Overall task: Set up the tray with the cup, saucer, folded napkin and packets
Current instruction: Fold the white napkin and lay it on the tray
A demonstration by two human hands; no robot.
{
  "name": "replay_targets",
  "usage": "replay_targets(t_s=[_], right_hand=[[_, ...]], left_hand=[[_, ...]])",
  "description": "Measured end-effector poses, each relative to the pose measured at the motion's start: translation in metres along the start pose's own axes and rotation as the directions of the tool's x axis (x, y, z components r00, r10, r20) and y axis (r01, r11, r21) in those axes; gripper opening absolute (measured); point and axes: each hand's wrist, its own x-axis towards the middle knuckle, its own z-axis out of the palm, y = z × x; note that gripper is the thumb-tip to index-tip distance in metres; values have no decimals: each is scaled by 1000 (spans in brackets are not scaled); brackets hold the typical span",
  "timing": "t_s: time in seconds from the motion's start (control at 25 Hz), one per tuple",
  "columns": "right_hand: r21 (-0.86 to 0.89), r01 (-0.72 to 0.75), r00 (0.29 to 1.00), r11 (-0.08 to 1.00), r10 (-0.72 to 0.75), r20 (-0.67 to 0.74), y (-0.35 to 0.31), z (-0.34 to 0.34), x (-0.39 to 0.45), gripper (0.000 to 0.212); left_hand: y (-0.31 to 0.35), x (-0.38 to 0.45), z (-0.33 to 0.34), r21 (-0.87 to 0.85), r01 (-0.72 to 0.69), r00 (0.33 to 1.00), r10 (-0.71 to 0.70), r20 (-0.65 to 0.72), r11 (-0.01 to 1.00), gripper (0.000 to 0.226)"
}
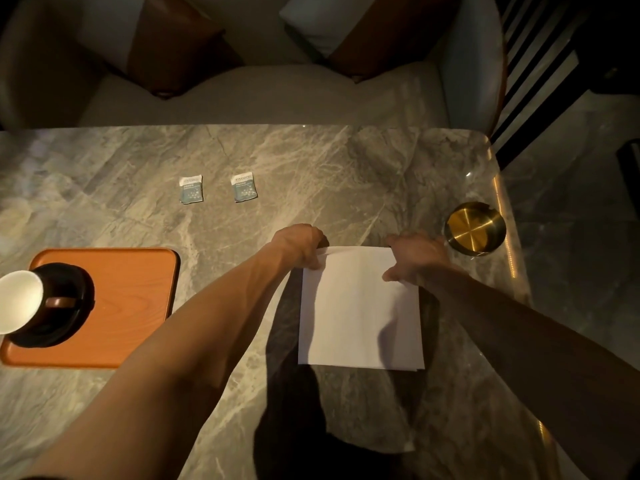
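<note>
Cup [19, 301] on saucer [74, 299] on tray [138, 289], left of napkin [360, 306]; 2 packets [191, 189] behind.

Marble table [346, 161]; cushioned sofa [263, 95] behind; dim light.

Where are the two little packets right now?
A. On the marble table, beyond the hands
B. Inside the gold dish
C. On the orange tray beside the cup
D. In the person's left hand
A: both packets lie side by side on the bare marble table, beyond the hands and apart from the orange tray, which holds only the cup and saucer.
</note>
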Motion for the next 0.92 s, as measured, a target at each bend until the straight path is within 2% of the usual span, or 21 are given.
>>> replay_targets(t_s=[0.08, 0.2, 0.4, 0.52, 0.64, 0.92], right_hand=[[75, -5, 1000, 997, 7, -27, 1, 3, -4, 54], [226, 0, 998, 974, 13, -58, 4, 2, -12, 36], [260, 74, 990, 963, -39, -137, 10, -13, -36, 25], [219, 114, 985, 969, -81, -154, 14, -24, -51, 9], [238, 150, 979, 960, -111, -171, 15, -29, -67, 27], [364, 226, 965, 904, -157, -211, 16, -7, -114, 23]], left_hand=[[-5, -3, 0, -6, -23, 1000, 23, -1, 1000, 26], [-11, -11, 1, 4, -46, 997, 46, -66, 999, 30], [-12, -35, 0, -61, -79, 980, 66, -190, 995, 24], [-13, -59, 1, -84, -132, 960, 106, -261, 988, 25], [-12, -83, 8, -56, -181, 926, 151, -346, 982, 23], [-10, -133, 39, 67, -274, 846, 273, -458, 959, 27]])
